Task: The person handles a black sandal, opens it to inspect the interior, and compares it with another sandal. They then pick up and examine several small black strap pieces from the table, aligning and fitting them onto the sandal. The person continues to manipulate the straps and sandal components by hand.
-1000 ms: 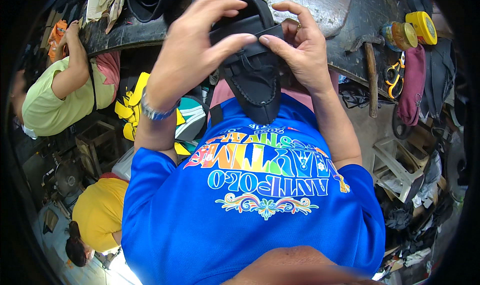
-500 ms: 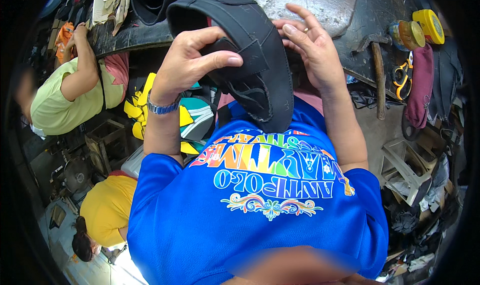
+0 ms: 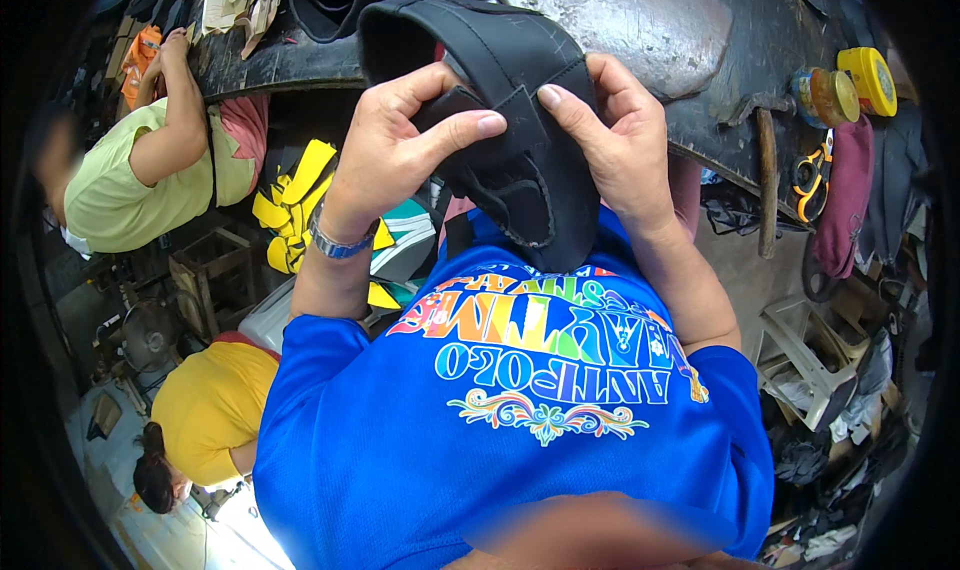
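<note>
Between my two hands hangs a black leather shoe upper (image 3: pixel 575 195) with stitched seams, its curved band raised and its lower end close to my blue shirt. My left hand (image 3: pixel 395 135) grips its left side, thumb lying on the outside and fingers curled inside the opening. On the other side, my right hand (image 3: pixel 628 145) pinches the edge near a small overlapping tab, thumb in front and fingers behind. The fingertips inside the upper are hidden.
The dark workbench (image 3: pixel 290 65) holds a smooth grey slab (image 3: pixel 640 20), a hammer (image 3: pixel 766 175), orange-handled scissors (image 3: pixel 813 182), a jar (image 3: pixel 828 100) and a yellow tub (image 3: pixel 868 80). Yellow cut pieces (image 3: pixel 300 205) lie left. Two people (image 3: pixel 150 185) sit at left. A stool (image 3: pixel 815 360) stands right.
My right hand has closed from loosely spread fingers to a pinch on the upper's right edge. The view has shifted slightly; my left hand keeps its hold.
</note>
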`<state>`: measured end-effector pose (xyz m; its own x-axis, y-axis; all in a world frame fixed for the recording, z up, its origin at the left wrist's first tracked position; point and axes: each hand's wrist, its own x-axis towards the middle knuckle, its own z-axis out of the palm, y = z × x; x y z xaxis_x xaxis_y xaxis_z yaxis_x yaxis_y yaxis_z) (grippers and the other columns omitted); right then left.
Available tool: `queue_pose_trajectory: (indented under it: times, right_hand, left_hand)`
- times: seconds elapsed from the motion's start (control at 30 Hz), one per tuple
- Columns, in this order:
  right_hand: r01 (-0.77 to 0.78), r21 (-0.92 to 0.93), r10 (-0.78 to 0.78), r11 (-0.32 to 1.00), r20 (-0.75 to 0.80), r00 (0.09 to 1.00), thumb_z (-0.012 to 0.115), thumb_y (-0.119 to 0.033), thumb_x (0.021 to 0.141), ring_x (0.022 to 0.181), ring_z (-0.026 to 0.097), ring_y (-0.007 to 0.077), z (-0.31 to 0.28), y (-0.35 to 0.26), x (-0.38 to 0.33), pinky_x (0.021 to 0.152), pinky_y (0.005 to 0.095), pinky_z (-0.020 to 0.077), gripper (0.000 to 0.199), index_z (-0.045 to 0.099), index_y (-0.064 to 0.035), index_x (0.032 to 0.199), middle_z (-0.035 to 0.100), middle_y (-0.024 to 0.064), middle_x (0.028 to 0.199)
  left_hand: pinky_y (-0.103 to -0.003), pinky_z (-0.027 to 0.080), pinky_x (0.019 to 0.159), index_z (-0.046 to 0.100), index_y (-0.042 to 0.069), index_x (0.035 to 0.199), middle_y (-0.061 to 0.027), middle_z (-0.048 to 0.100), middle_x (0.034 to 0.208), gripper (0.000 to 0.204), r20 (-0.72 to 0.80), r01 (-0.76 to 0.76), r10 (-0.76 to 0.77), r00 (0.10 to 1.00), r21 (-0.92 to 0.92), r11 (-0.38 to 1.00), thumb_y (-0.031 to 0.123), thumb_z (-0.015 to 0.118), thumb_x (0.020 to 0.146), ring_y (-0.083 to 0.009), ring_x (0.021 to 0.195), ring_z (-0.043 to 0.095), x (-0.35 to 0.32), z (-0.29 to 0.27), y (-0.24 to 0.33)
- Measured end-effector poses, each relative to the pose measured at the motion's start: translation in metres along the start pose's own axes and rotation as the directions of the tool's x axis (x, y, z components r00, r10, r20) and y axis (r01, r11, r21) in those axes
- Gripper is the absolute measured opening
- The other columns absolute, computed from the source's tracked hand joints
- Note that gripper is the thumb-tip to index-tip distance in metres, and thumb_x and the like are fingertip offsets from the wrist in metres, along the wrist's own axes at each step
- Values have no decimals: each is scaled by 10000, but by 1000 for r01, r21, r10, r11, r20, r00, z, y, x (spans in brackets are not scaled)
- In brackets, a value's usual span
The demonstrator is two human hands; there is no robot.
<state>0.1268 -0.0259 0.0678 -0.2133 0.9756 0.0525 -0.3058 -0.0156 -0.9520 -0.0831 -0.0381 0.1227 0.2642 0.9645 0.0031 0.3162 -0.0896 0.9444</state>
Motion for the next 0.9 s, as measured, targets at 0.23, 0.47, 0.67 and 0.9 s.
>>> queue_pose_trajectory:
  times: [0.23,0.47,0.67,0.9]
  right_hand:
    - [94,-128,-103,987,-60,993,735,-56,868,820,628,77,5,1,-2,729,252,522,199,600,1,1002,695,64,887]
    - [181,-273,-194,945,-23,981,718,-29,868,830,619,88,3,4,0,758,265,511,198,599,10,1022,686,74,882]
    - [144,-123,-148,982,-25,989,692,-8,890,877,602,77,3,8,-1,801,246,491,185,603,-1,1052,672,42,935]
    - [119,-54,-120,991,-8,993,681,-4,901,886,593,68,1,10,0,812,239,487,181,602,-4,1064,658,22,942]
  left_hand:
    - [-226,536,670,708,1,944,-64,723,830,159,-85,-121,142,986,216,969,135,769,884,-118,776,704,-5,9,-7]
    - [-227,541,663,703,0,933,-66,721,827,154,-102,-74,82,991,75,994,137,761,892,-119,771,702,-1,14,-16]
    - [-226,549,650,699,-10,927,-88,724,813,217,-105,-32,39,994,68,997,191,772,890,-146,782,719,0,14,-19]
    - [-248,572,691,723,-19,1016,-114,749,881,273,-118,-21,33,992,97,995,209,780,878,-167,804,731,7,15,-21]
